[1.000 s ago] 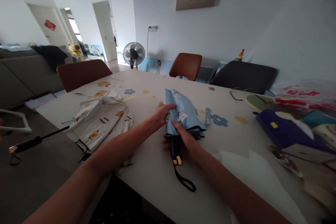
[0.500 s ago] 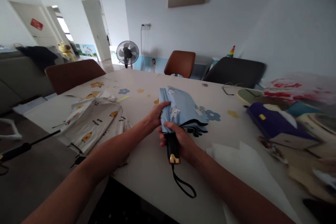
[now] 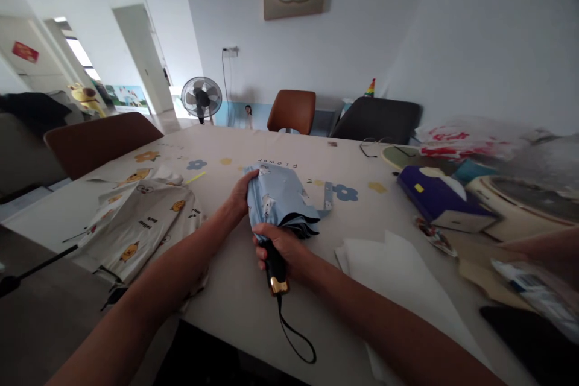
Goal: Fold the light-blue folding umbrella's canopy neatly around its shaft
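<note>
A folded light-blue umbrella [image 3: 284, 193] with white animal prints is held over the table, its black handle [image 3: 275, 265] toward me. A gold cap and a black wrist loop are at the handle's end. My right hand [image 3: 287, 247] is wrapped around the top of the handle, where the fabric begins. On the canopy's left side, my left hand [image 3: 242, 194] grips the folds with its thumb on top; its other fingers are hidden beneath. The canopy's loose edges fan out to the right, with a strap tab [image 3: 327, 196] sticking out.
A cream umbrella [image 3: 149, 223] with duck prints lies slack at the left, its shaft past the table edge. White sheets [image 3: 398, 277] lie at the right, near a purple tissue box [image 3: 441, 199], glasses [image 3: 373, 146] and a plastic bag [image 3: 470, 139]. Chairs [image 3: 292, 111] stand behind.
The view has turned slightly to the right. Both hands still hold the blue umbrella, now a little lower, and the left hand's thumb has shifted toward the canopy's upper left edge.
</note>
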The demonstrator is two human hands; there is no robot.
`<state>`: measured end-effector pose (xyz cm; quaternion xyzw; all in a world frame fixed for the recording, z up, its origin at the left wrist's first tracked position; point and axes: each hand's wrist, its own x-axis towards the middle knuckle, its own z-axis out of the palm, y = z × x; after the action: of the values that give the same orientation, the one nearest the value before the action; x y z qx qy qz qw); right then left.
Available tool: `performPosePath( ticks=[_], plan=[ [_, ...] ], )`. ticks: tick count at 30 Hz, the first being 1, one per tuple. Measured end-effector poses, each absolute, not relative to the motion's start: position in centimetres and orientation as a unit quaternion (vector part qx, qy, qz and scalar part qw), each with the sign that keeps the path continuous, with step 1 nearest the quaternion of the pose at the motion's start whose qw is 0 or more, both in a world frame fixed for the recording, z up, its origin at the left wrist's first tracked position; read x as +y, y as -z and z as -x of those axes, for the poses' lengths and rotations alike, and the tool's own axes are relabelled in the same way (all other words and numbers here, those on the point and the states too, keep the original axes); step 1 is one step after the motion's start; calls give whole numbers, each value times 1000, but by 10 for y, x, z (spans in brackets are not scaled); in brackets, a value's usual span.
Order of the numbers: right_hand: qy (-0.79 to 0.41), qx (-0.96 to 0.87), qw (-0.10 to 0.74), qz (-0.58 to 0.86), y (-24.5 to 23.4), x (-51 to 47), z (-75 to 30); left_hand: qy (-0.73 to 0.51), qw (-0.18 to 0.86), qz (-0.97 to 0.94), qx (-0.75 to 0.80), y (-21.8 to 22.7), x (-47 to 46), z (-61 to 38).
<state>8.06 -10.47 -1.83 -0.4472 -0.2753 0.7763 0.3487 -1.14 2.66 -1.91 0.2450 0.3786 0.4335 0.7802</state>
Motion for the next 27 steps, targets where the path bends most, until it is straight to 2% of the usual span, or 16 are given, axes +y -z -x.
performPosePath(
  ticks=[8, 17, 23, 27],
  plan=[
    [-816, -233, 358, 390, 25, -103, -83, -447, 761, -270, 384, 14, 24, 11],
    [-790, -236, 455, 337, 26, -104, -77, -462, 774, -259, 348, 8, 20, 12],
    [-799, -239, 404, 375, 20, -102, -81, -470, 770, -262, 343, 14, 20, 11],
    [-782, -224, 426, 396, 20, -99, -84, -460, 722, -299, 422, 26, 29, 7]
  ],
)
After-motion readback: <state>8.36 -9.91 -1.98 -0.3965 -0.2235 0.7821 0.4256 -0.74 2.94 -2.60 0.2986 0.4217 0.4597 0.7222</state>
